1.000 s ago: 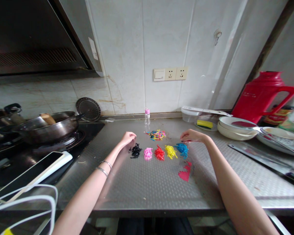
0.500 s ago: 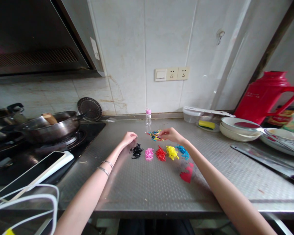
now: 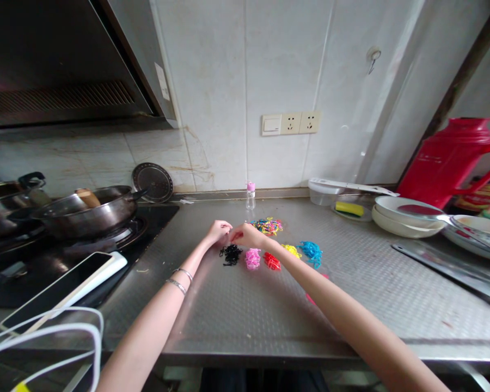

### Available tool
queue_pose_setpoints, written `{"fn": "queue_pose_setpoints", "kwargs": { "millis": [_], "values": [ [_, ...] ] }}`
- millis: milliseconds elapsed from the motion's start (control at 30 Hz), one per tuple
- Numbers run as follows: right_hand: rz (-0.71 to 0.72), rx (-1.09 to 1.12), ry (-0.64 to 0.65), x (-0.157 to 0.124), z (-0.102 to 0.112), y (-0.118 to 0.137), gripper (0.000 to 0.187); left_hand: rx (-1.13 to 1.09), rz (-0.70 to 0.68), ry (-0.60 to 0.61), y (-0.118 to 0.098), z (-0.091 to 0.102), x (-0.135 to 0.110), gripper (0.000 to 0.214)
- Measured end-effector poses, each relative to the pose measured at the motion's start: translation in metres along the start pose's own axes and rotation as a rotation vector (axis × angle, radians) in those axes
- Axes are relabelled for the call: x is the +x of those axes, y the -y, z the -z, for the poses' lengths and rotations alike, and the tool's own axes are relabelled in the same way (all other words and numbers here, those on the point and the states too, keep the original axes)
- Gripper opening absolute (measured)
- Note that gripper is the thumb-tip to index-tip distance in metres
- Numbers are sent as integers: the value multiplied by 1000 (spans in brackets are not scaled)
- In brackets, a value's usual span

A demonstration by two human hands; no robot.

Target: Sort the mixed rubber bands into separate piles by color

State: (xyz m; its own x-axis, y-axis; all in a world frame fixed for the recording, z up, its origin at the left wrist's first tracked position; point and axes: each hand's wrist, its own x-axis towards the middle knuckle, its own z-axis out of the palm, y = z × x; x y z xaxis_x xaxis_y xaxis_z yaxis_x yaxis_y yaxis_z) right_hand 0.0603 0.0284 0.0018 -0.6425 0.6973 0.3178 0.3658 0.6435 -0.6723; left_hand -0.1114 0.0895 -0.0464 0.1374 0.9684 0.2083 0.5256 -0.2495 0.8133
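Observation:
My left hand (image 3: 219,231), with its fingers pinched, is just behind a pile of black rubber bands (image 3: 231,255). Beside it, my right hand (image 3: 247,235) has its fingertips together, close to the left fingertips. Anything held in either hand is too small to make out. Small piles of pink rubber bands (image 3: 252,259), red rubber bands (image 3: 272,262), yellow rubber bands (image 3: 291,250) and blue rubber bands (image 3: 311,253) lie in a row on the steel counter (image 3: 228,321). Behind the row is a mixed-colour pile of rubber bands (image 3: 269,225). My right forearm partly covers the yellow pile.
A small pink-capped bottle (image 3: 250,197) stands near the wall. On the left are a phone (image 3: 61,288), white cable (image 3: 93,337) and pan (image 3: 93,212) on a stove. To the right lie a knife (image 3: 445,272), bowls (image 3: 408,223), a sponge (image 3: 349,209) and a red thermos (image 3: 445,163).
My right hand has moved left from the mixed pile to beside my left hand. My left hand has stayed nearly in place. The view has shifted slightly.

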Motion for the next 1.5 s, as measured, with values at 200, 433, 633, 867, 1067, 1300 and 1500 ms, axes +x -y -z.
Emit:
{"fn": "queue_pose_setpoints", "kwargs": {
  "millis": [200, 433, 633, 867, 1067, 1300, 1500],
  "values": [
    [16, 20, -10, 2, -1, 0, 21, -7, 4, 4, 0, 0, -1, 17],
    [-92, -8, -197, -17, 39, -22, 20, 32, 40, -22, -3, 0, -4, 22],
    [-268, -122, -459, -58, 98, -60, 20, 27, 30, -16, -6, 1, -6, 20],
    [-522, -117, -757, -121, 135, -119, 36, 48, -2, -15, -10, 1, -9, 21],
    [-664, -92, -835, -140, 132, -145, 40, 88, 17, -16, -8, 0, -7, 22],
    [-677, -165, -794, -140, 126, -144, 36, 111, -46, 4, -9, -2, -5, 22],
    [-676, -186, -789, -141, 126, -142, 36, 200, -173, 52, -44, -16, -12, 20]
  ]
}}
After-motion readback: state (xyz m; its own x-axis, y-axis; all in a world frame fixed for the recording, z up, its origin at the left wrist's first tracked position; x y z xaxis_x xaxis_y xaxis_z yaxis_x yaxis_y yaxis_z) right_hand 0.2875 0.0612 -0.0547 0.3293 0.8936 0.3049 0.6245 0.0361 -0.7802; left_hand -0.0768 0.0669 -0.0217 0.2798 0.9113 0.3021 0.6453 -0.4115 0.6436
